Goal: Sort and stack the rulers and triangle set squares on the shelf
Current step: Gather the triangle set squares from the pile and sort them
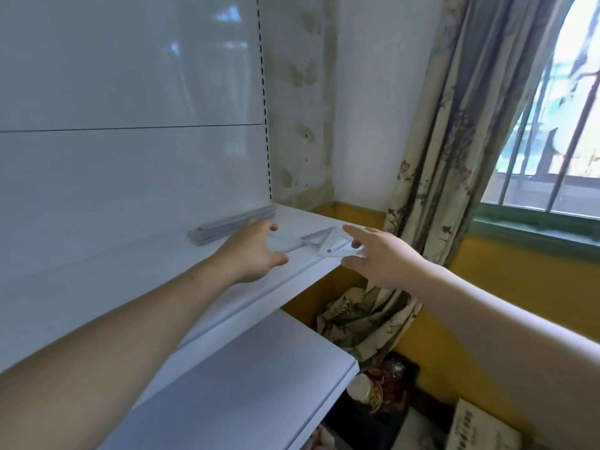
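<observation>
**White shelf, two hands closing in on the set squares**

White metal shelving fills the left half of the frame, its glossy back panel [130, 92] rising to the top edge. The shelf [181, 280] runs from the left edge up to the centre, and a lower shelf [246, 378] sits under it at bottom centre.

The rulers [232, 224] lie in a neat grey stack at the back of the shelf, against the panel, just left of centre. The set squares [316, 241] are clear plastic and lie flat near the shelf's right end, apart from the rulers. How many overlap there is hard to tell. One corner pokes out past the shelf's front edge.

The left hand [256, 251] hangs over the shelf between the rulers and the set squares. Its fingers are spread and relaxed, gripping nothing; the fingertips are near the end of the ruler stack and the thumb points toward the set squares.

The right hand [376, 254] reaches in from the right, at the overhanging corner. Its fingers are straight and fanned, with the forefinger above that corner and the thumb below it. It is not clenched on anything, and whether a fingertip actually touches the plastic I cannot tell.

Right of the shelving, a flowered curtain [454, 125] hangs beside a barred window [568, 125] in the upper right. Below them runs a yellow wall [519, 287], and a printed box [480, 430] sits at the bottom right.
</observation>
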`<state>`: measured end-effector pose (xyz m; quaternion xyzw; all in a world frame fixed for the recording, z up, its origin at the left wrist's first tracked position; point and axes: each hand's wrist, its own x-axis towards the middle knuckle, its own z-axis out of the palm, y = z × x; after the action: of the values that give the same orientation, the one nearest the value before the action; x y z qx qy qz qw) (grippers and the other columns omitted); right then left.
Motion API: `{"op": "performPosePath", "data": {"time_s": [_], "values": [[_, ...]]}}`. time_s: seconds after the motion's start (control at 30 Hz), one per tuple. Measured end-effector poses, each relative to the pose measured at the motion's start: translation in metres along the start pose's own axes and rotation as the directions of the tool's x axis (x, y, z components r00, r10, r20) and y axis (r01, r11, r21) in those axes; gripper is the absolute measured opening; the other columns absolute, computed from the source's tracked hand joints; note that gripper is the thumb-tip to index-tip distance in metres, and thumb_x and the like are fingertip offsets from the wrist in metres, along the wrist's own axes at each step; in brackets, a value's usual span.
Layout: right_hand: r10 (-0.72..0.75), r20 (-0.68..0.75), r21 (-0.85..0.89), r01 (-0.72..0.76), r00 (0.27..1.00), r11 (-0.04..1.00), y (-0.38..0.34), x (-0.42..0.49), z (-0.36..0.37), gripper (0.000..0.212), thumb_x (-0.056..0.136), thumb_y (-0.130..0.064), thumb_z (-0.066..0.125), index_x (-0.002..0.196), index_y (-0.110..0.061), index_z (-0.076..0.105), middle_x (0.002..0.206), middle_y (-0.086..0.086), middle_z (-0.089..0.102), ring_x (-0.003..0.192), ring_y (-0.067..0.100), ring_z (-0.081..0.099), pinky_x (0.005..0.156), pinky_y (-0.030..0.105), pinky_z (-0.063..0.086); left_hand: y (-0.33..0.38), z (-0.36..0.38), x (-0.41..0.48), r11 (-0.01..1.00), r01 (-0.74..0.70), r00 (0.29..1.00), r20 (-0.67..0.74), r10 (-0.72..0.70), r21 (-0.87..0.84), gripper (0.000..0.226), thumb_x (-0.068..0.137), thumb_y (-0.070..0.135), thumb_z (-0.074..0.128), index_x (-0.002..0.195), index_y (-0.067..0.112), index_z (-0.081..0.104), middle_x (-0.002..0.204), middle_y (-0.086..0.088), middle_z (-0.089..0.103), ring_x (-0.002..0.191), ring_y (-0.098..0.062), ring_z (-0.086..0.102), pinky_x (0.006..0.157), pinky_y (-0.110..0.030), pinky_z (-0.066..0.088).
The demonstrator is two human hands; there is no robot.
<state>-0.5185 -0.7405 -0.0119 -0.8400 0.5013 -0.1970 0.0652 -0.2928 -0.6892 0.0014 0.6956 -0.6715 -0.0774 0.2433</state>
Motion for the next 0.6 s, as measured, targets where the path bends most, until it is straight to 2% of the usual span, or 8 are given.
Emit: {"op": "performPosePath", "data": {"time_s": [0.17,0.3,0.43,0.53,0.6], "values": [[-0.055,0.036,0.057,0.053,0.998,0.997,0.02,0.056,0.011,0.063,0.088,-0.043,0.06,0.144,-0.031,0.034,0.127,-0.006,0.052,0.104,0.011,0.049,0.084,0.022,0.041,-0.008,0.005,0.053,0.997,0.009,0.999,0.035,-0.011,0.071,0.068,0.082,0.041,0.066,0.139,0.017,0.037,0.141,-0.004,0.038,0.124,-0.021,0.044,0.1,-0.033,0.037],[-0.102,0.073,0.076,0.097,0.992,0.992,0.033,0.09,0.017,0.059,0.087,-0.045,0.059,0.141,-0.032,0.04,0.111,-0.011,0.049,0.096,0.011,0.047,0.08,0.023,0.038,-0.012,0.013,0.086,0.996,0.022,0.998,0.048,-0.026,0.084,0.071,0.084,0.04,0.064,0.143,0.017,0.033,0.144,-0.004,0.037,0.128,-0.021,0.041,0.101,-0.029,0.033],[-0.199,0.086,0.128,0.187,0.976,0.974,0.047,0.116,0.023,0.057,0.086,-0.044,0.06,0.139,-0.031,0.043,0.107,-0.015,0.049,0.09,0.007,0.045,0.079,0.022,0.037,-0.015,0.018,0.102,0.995,0.071,0.997,0.025,-0.073,0.064,0.066,0.083,0.039,0.065,0.14,0.019,0.037,0.142,-0.003,0.039,0.125,-0.018,0.043,0.096,-0.025,0.032],[-0.284,0.16,0.156,0.26,0.945,0.953,0.053,0.133,0.026,0.056,0.086,-0.042,0.062,0.138,-0.033,0.044,0.108,-0.016,0.05,0.096,0.006,0.048,0.083,0.022,0.04,-0.014,0.021,0.106,0.991,0.118,0.993,-0.011,-0.118,0.065,0.062,0.082,0.039,0.067,0.136,0.023,0.042,0.135,-0.002,0.041,0.106,-0.016,0.048,0.086,-0.024,0.033],[-0.332,0.236,0.176,0.296,0.913,0.939,0.056,0.143,0.028,0.055,0.084,-0.041,0.064,0.136,-0.036,0.044,0.114,-0.017,0.05,0.106,0.006,0.047,0.089,0.023,0.039,-0.012,0.021,0.105,0.986,0.158,0.987,-0.039,-0.156,0.05,0.059,0.081,0.039,0.067,0.134,0.026,0.044,0.128,-0.001,0.042,0.099,-0.015,0.046,0.084,-0.025,0.034]]}}
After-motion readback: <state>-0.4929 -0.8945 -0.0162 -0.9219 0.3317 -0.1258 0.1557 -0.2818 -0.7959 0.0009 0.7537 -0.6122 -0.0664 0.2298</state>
